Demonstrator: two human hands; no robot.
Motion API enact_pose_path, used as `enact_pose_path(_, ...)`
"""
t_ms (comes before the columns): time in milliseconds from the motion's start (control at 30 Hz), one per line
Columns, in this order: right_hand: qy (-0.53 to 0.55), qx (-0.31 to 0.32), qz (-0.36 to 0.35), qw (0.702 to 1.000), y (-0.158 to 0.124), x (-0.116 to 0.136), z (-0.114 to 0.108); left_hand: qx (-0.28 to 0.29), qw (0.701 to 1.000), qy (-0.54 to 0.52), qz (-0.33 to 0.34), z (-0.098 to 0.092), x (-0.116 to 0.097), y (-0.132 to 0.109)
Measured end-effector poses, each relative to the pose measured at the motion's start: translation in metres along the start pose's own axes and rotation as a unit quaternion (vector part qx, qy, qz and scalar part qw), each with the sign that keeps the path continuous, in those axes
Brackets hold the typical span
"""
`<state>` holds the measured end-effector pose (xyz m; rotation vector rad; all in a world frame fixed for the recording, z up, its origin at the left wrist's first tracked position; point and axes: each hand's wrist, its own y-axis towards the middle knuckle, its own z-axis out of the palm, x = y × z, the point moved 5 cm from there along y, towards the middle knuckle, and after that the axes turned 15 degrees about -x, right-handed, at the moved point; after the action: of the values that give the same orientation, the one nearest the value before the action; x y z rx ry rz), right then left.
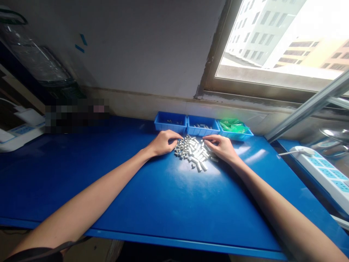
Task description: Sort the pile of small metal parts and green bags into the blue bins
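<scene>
Metal pieces [194, 159] lie between my curled left fingers [173, 134], nine o'clock, and right fingers [211, 137], three; gripping, I can't tell. Picking seems underway, needing light pinches.

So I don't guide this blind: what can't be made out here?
Head view:
Left hand: fingertips too small to tell whether they hold anything.
Right hand: likewise.
Metal pieces: too small for fine detail.
Right blue bin: floor hidden by green plastic.
Left-side pixelated patch: conceals what is there.
</scene>
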<state>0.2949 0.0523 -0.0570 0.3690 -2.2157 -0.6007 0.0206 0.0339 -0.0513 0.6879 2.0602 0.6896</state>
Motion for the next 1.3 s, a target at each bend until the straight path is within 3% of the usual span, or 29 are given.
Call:
enact_pose_path(533,0.025,0.039,-0.005,0.999,0.004,-0.01,-0.001,-0.023,0.999,-0.003,-0.042,-0.002,0.003,0.0)
enact_pose_path(800,0.117,0.003,0.003,0.993,0.004,-0.002,-0.007,-0.028,0.999,0.0,-0.037,-0.002,0.002,0.0)
enact_pose_path(1100,0.283,-0.108,0.16,0.94,0.01,-0.002,-0.014,-0.015,0.999,-0.021,-0.026,-0.001,0.0,0.0)
enact_pose_path(1200,0.319,-0.102,0.15,0.93,0.008,0.0,-0.012,-0.026,0.999,-0.018,-0.044,-0.001,0.004,0.0)
enact_pose_path(1300,0.292,-0.09,0.127,0.944,0.005,0.004,-0.014,-0.031,0.997,-0.02,-0.063,-0.002,0.006,0.001)
